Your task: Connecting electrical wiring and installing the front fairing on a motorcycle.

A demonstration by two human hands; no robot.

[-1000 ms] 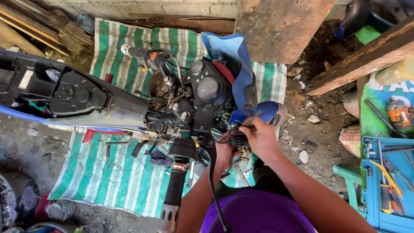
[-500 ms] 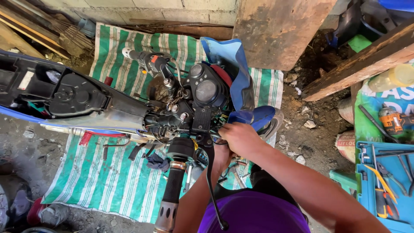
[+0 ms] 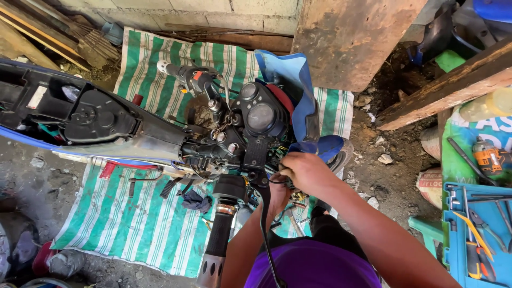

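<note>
A green-and-white striped tarp (image 3: 144, 224) is spread over a dirt and concrete floor below a block wall, with planks and a rusty metal sheet (image 3: 346, 37) crowding the far edge. Across it lies a stripped motorcycle (image 3: 122, 122), its dark open frame stretching from the left edge to a round gauge cluster (image 3: 261, 114) and blue front fairing (image 3: 296, 90) at centre; bare tarp remains open in front of it at lower left. A black rubber handlebar grip (image 3: 220, 234) with a metal end points toward the camera. Just right of it, the left hand (image 3: 277, 200) reaches up under the wiring below the gauges, fingers hidden, so whether it grips anything cannot be told. The right hand (image 3: 306, 173) is curled over it, knuckles up, fingers closed on the wire bundle (image 3: 277, 178) beside the handlebar clamp. At far right, a blue plastic toolbox (image 3: 474, 229) holds pliers and screwdrivers, well apart from the hands, beside an orange power tool (image 3: 488, 154).
</note>
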